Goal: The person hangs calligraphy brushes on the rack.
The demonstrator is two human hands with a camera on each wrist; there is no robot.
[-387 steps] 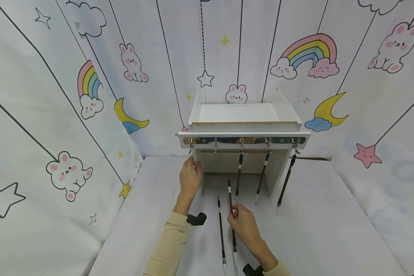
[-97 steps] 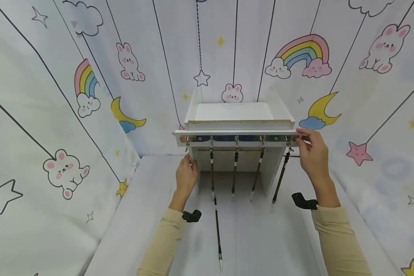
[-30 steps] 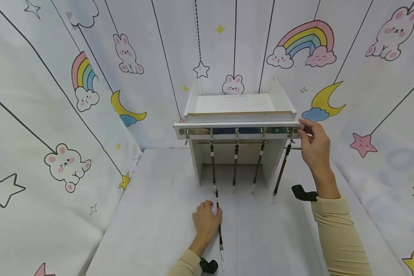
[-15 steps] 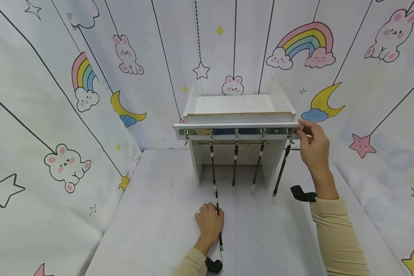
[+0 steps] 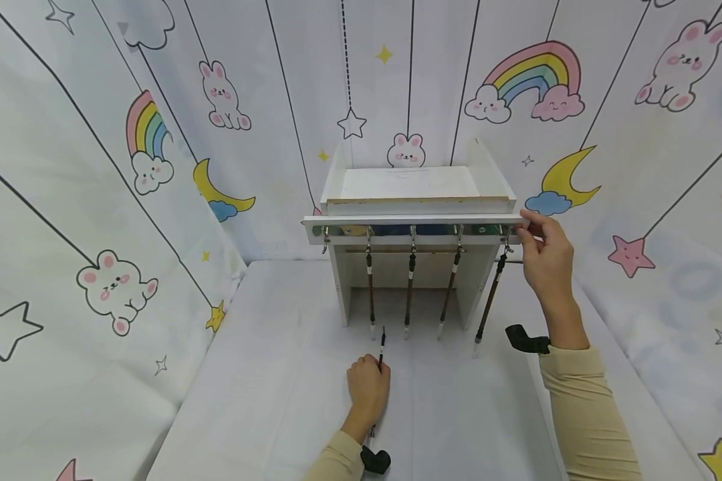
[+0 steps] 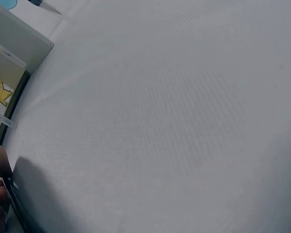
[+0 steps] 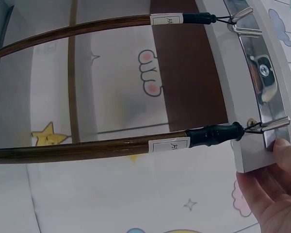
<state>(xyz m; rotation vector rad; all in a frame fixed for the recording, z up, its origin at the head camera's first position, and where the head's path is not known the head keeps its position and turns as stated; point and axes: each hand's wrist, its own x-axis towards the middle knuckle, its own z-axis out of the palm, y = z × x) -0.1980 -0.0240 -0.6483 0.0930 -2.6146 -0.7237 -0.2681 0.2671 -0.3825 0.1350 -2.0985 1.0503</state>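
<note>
My left hand [image 5: 368, 387] holds a dark, slim calligraphy brush [image 5: 382, 344] by its middle, low over the white tabletop. The brush's narrow end points toward the shelf; its pale end shows past the wrist. At the left wrist view's lower-left corner, the fingers [image 6: 0, 162] wrap the brush [image 6: 17, 204]. My right hand [image 5: 547, 267] grips the right end of the white hook rail [image 5: 391, 219], thumb on the metal strip [image 7: 269, 73] and fingers behind. Several brown calligraphy brushes [image 5: 410, 287] hang by loops from the rail; its leftmost hook [image 5: 325, 240] is bare.
The white shelf unit [image 5: 341, 280] stands at the back, with an open tray [image 5: 409, 184] on top. White cloth [image 5: 457, 407] covers the table. Printed curtains [image 5: 277, 100] enclose the back and sides.
My left hand left the shelf's left side, came down and took the lying brush, whose angle has since turned slightly. Earlier, another brush went onto a hook; my right hand then took the rail's end.
</note>
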